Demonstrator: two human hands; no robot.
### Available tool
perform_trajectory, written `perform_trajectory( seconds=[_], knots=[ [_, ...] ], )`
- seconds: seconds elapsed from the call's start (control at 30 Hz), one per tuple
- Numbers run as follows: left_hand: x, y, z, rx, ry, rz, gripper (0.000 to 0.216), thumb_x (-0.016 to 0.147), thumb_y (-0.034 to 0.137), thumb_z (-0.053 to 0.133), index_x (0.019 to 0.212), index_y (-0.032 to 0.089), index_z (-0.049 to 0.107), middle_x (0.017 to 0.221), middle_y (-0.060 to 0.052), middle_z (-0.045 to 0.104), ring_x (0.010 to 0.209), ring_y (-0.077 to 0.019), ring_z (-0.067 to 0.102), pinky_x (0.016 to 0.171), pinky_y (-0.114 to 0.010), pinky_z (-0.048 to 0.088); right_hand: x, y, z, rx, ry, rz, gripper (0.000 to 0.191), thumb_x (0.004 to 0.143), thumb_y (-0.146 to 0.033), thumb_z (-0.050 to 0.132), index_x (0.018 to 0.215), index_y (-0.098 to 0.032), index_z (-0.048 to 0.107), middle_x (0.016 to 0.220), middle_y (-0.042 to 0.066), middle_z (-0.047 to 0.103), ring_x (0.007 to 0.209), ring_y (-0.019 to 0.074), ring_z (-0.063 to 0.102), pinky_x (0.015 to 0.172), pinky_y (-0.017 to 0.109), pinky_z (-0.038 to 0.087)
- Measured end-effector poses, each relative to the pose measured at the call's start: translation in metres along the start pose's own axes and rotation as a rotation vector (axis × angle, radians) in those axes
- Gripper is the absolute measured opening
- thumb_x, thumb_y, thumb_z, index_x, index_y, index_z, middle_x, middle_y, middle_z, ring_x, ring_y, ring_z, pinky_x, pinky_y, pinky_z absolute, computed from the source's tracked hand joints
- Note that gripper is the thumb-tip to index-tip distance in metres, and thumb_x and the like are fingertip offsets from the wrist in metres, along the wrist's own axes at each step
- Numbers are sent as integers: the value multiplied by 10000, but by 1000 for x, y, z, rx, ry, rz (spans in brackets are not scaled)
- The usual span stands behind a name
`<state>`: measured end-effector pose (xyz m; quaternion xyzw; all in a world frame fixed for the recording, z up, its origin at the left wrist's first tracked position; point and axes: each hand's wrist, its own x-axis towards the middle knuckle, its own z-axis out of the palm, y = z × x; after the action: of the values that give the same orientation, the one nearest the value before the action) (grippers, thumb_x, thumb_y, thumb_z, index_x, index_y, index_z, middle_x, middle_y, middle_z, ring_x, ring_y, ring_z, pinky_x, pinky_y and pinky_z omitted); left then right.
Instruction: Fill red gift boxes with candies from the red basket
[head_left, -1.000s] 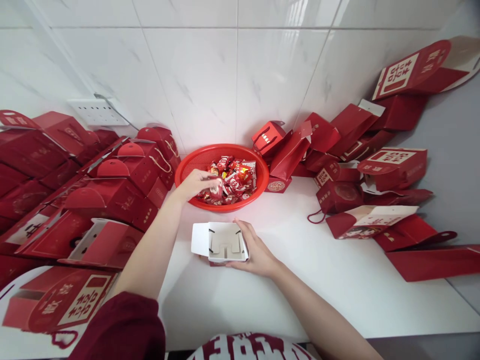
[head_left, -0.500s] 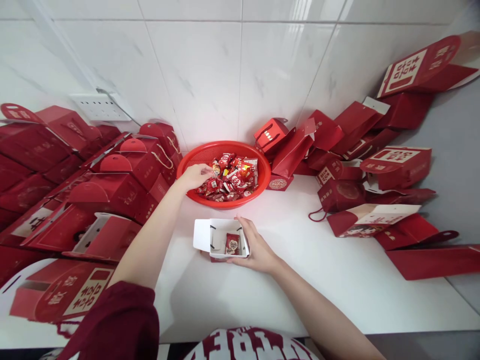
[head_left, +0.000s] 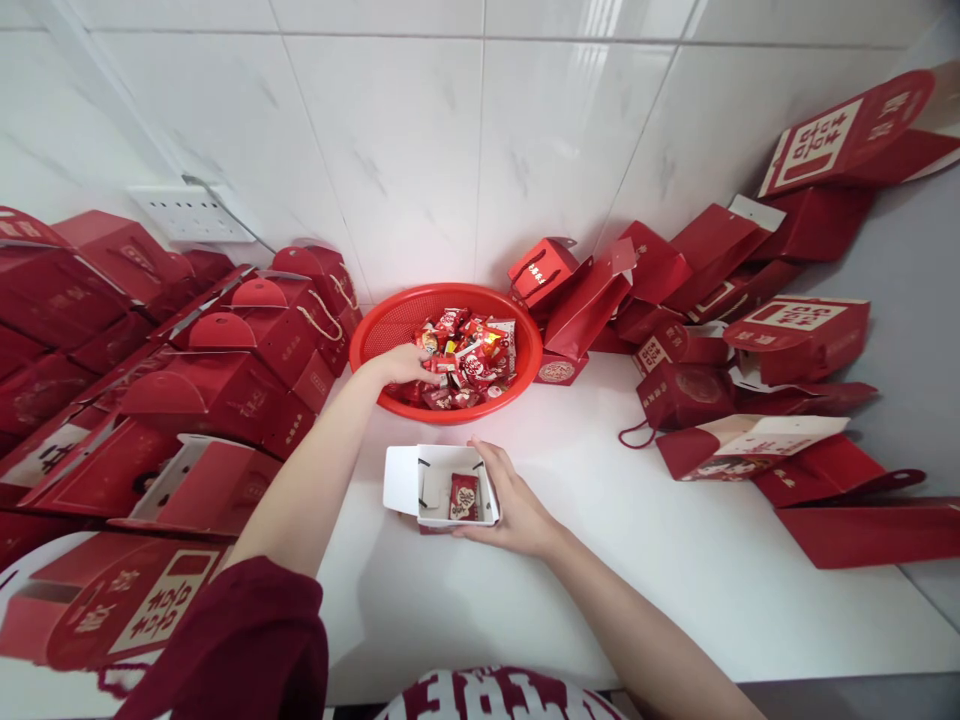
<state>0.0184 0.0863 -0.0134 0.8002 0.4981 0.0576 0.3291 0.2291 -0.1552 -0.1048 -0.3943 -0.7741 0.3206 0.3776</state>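
White-lined red cardboard box (head_left: 435, 495), and here it sits nearest the middle of the white tabletop (head_left: 600, 560), open side up, its white flap (head_left: 401, 480) folded out to the left! One dark red wrapped packet with pale lettering (head_left: 465, 497) lies inside, towards the right end. Right hand (head_left: 517, 510) on the job, fingers wrapped around that right end, holding the box at its near and far sides.

Out to either flank, look at the crowd: red cardboard boxes stacked on the left (head_left: 255, 390), more red boxes scattered on the right (head_left: 686, 390).

Just beyond the held box comes the round red plastic basket (head_left: 386, 330), loaded with small red wrapped sweets (head_left: 476, 365). In goes the action: left hand (head_left: 405, 365) over its left side, fingers drawn close together at the sweets; whether one is pinched, I cannot tell!

Behind it all, white marbled wall tiles (head_left: 405, 170), with a white socket panel (head_left: 199, 220) at left.
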Motion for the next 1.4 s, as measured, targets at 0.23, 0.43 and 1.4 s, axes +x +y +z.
perform_trajectory(
  seconds=[0.23,0.43,1.4],
  knots=[
    [-9,4,-2,-198,85,87,294,655,422,762,568,151,687,485,52,449,488,-99,358,516,-245,237,0,0,0,-5,-12,18,1142,760,-527,807,1579,-261,57,1522,168,295,1426,321,341,1162,482,364],
    [-12,2,-1,-367,143,73,242,638,358,798,577,144,702,462,58,452,475,-86,343,513,-243,246,0,-2,-1,-8,-13,20,1131,760,-502,814,1576,-255,72,1508,175,306,1420,321,349,1155,491,372],
    [-15,-9,-18,-1160,-237,-93,417,923,515,542,934,123,685,515,71,249,338,-34,145,295,-128,118,0,-2,-1,-13,-26,34,1132,759,-510,810,1579,-253,72,1523,176,293,1434,334,335,1167,496,356]
  ],
)
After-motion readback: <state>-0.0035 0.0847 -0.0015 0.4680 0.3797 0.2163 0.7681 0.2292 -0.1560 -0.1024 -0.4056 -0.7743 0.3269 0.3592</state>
